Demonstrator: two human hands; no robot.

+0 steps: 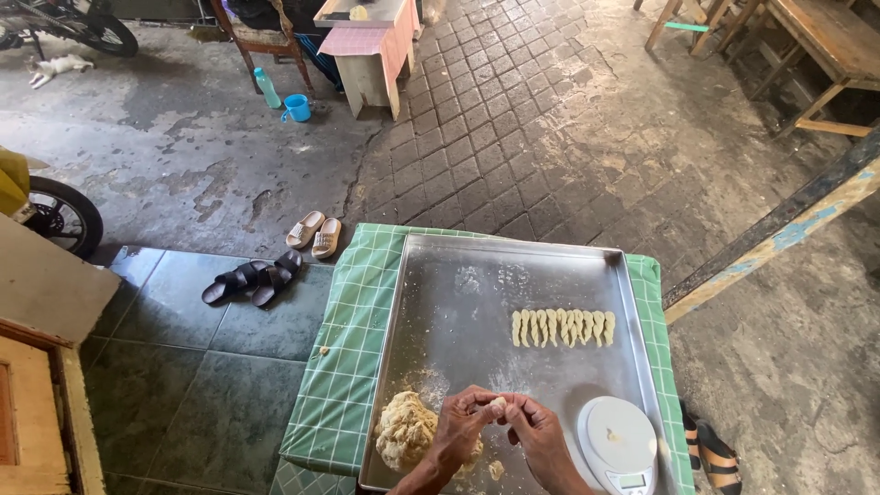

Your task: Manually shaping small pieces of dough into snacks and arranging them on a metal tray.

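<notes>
While both hands meet over the metal tray (458, 302), left hand (461, 426) & right hand (541, 438) pinch a small dough piece (498, 403) between fingertips, grip pressed together on it. Dough lump (405, 429) lies just left, on tray. Row of twisted dough strips (563, 327) sits farther up; white kitchen scale (617, 440) at right. Green checked cloth (348, 367) covers table.

Single head-worn view, angled steeply down and forward from above the metal tray (458, 302) on its green checked cloth (353, 367). Both hands close at bottom edge, cut off at the wrists. Upper frame reaches far across paved floor (550, 119) to distant wooden furniture. No second view.
</notes>
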